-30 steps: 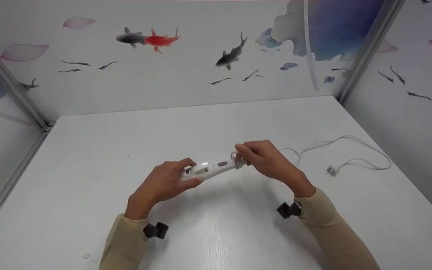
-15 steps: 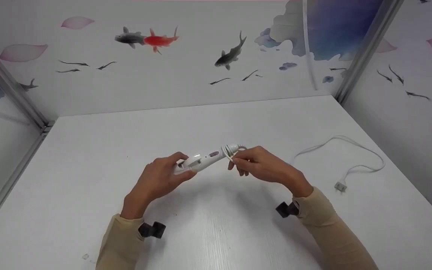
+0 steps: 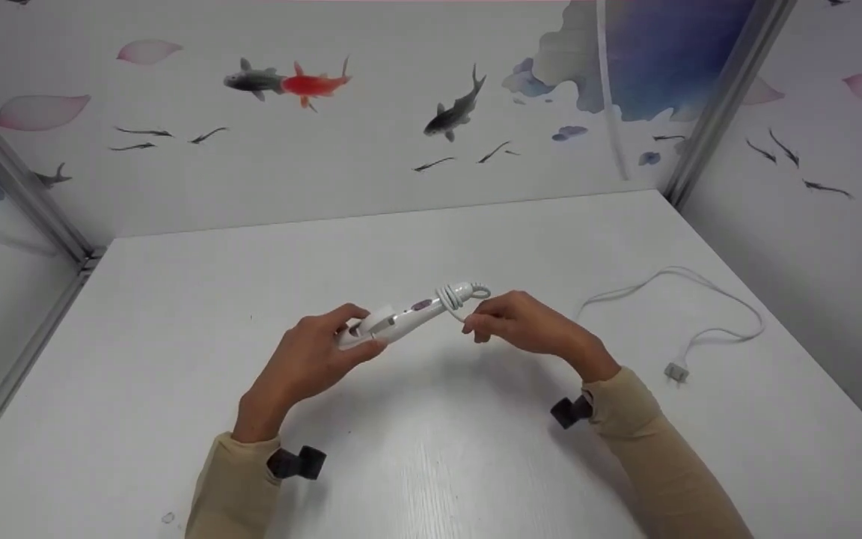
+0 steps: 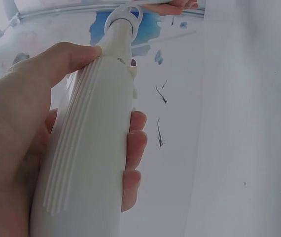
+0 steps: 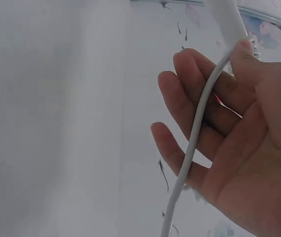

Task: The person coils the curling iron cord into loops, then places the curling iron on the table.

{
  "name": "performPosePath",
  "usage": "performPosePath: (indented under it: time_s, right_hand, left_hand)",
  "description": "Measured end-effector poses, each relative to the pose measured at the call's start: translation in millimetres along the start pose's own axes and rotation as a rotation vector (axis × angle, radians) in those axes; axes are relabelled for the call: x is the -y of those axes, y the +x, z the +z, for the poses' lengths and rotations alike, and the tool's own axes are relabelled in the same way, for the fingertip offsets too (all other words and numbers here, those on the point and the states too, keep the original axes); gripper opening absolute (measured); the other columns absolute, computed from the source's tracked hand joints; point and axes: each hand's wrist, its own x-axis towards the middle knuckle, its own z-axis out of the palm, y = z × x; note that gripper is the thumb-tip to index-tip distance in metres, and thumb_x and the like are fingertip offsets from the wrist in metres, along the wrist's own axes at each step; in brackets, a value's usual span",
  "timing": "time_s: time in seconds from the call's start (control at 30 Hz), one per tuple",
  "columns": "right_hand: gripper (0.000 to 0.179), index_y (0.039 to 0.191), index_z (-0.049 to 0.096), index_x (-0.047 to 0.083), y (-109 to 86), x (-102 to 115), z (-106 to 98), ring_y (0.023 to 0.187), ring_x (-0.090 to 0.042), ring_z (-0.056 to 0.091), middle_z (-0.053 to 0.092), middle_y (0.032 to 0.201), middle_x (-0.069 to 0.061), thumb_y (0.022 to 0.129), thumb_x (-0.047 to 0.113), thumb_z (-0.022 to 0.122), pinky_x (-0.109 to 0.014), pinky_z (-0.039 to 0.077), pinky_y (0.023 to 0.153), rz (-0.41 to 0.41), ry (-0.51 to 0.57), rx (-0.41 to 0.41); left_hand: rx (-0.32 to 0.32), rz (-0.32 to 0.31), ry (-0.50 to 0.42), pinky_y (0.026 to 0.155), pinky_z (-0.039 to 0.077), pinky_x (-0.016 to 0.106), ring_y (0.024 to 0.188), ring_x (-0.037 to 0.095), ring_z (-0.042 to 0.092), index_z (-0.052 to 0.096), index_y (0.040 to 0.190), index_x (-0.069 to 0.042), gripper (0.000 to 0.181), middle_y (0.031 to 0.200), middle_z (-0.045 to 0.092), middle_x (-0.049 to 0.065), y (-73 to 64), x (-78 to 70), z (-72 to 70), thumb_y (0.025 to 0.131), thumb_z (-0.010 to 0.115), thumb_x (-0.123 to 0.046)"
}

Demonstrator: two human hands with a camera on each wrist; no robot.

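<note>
My left hand (image 3: 311,350) grips a white hair iron (image 3: 406,321) by its wide end, raised above the table and slanting up to the right. In the left wrist view, its thumb lies along the ridged white body (image 4: 98,133), with fingertips round the other side. Several turns of white cord (image 3: 449,297) wrap the narrow end, near an oval purplish button (image 3: 422,305). Just right of it, my right hand (image 3: 524,323) pinches the cord. The right wrist view shows the cord (image 5: 194,133) pinched at the thumb tip and running down across the loosely bent fingers.
The rest of the cord (image 3: 700,278) curves over the right side of the white table (image 3: 199,299), ending in a two-pin plug (image 3: 676,372). Walls printed with fish (image 3: 455,112) enclose the back and sides.
My right hand has passed from above the narrow end to its near side, drawing the cord round it. The hair iron has shifted slightly left. The plug has moved toward me.
</note>
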Motion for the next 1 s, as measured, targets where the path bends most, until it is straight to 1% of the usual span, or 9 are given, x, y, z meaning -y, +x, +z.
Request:
performPosePath:
  time_s: [0.17,0.27,0.37,0.5,0.6,0.73,0.83,0.9,1.0]
  right_hand:
    - [0.027,0.101,0.075,0.004,4.5,-13.0,0.4,0.078,-0.016,0.06,0.067,0.083,-0.002,0.098,0.029,0.064,-0.036,0.051,0.076,0.077,-0.013,-0.018]
    - [0.027,0.099,0.076,0.007,6.1,-18.0,1.6,0.071,-0.016,0.057,0.062,0.077,-0.002,0.096,0.032,0.067,-0.034,0.05,0.068,0.13,0.013,-0.045]
    - [0.024,0.099,0.075,0.01,7.7,-20.6,2.8,0.071,-0.017,0.058,0.066,0.08,-0.004,0.092,0.033,0.072,-0.029,0.046,0.064,0.166,0.014,-0.088]
    - [0.013,0.099,0.075,0.007,9.2,-21.2,2.3,0.076,-0.017,0.06,0.074,0.092,-0.009,0.089,0.014,0.075,-0.028,0.048,0.068,0.124,-0.04,-0.163]
    - [0.01,0.095,0.075,0.003,9.2,-20.2,1.8,0.079,-0.015,0.06,0.075,0.093,-0.01,0.087,0.0,0.072,-0.028,0.049,0.072,0.058,-0.069,-0.227]
    - [0.006,0.093,0.075,0.005,8.6,-17.8,2.5,0.081,-0.011,0.064,0.074,0.093,-0.008,0.087,0.008,0.075,-0.026,0.051,0.072,0.035,0.05,-0.257]
    - [0.015,0.091,0.076,0.007,7.7,-16.5,2.5,0.077,-0.01,0.065,0.074,0.091,-0.006,0.084,0.02,0.081,-0.025,0.052,0.068,0.038,0.166,-0.255]
    - [0.018,0.09,0.077,0.01,7.0,-15.2,1.8,0.074,-0.011,0.063,0.074,0.088,-0.003,0.082,0.024,0.083,-0.025,0.051,0.065,0.03,0.189,-0.261]
    - [0.018,0.09,0.079,0.013,5.7,-11.5,0.0,0.072,-0.013,0.06,0.073,0.085,0.0,0.08,0.027,0.084,-0.025,0.05,0.064,0.006,0.159,-0.272]
  left_hand:
    - [0.024,0.011,-0.032,0.071,0.043,0.031,0.086,0.019,0.057,0.064,0.127,-0.024,0.04,0.104,0.07,0.004,0.1,0.3,-0.1,0.091,0.069,-0.042]
    - [0.034,0.017,-0.035,0.071,0.043,0.031,0.085,0.018,0.057,0.064,0.126,-0.025,0.039,0.103,0.07,0.002,-0.1,-0.4,0.8,0.091,0.069,-0.042]
    - [0.057,0.033,-0.035,0.072,0.044,0.031,0.084,0.017,0.057,0.065,0.124,-0.025,0.038,0.102,0.07,0.002,0.0,-0.9,2.5,0.09,0.07,-0.041]
    - [0.099,0.06,-0.054,0.073,0.045,0.032,0.084,0.017,0.058,0.067,0.121,-0.026,0.035,0.102,0.07,0.001,0.4,-1.7,5.1,0.09,0.071,-0.039]
    - [0.124,0.077,-0.067,0.072,0.046,0.032,0.082,0.016,0.058,0.067,0.121,-0.025,0.035,0.102,0.07,0.002,0.2,-2.0,7.3,0.089,0.071,-0.039]
    - [0.161,0.115,-0.08,0.071,0.046,0.032,0.08,0.015,0.058,0.068,0.121,-0.023,0.036,0.1,0.07,0.001,0.0,-1.3,10.6,0.089,0.072,-0.04]
    - [0.189,0.15,-0.081,0.069,0.046,0.032,0.077,0.014,0.057,0.068,0.122,-0.022,0.038,0.098,0.069,0.0,0.2,-1.1,12.6,0.089,0.073,-0.041]
    - [0.201,0.161,-0.072,0.069,0.046,0.031,0.076,0.013,0.056,0.068,0.122,-0.022,0.04,0.097,0.069,-0.001,0.4,-1.4,13.6,0.089,0.073,-0.043]
    - [0.211,0.159,-0.056,0.069,0.046,0.031,0.076,0.013,0.056,0.068,0.122,-0.023,0.041,0.097,0.069,-0.001,0.7,-2.3,14.4,0.088,0.073,-0.045]
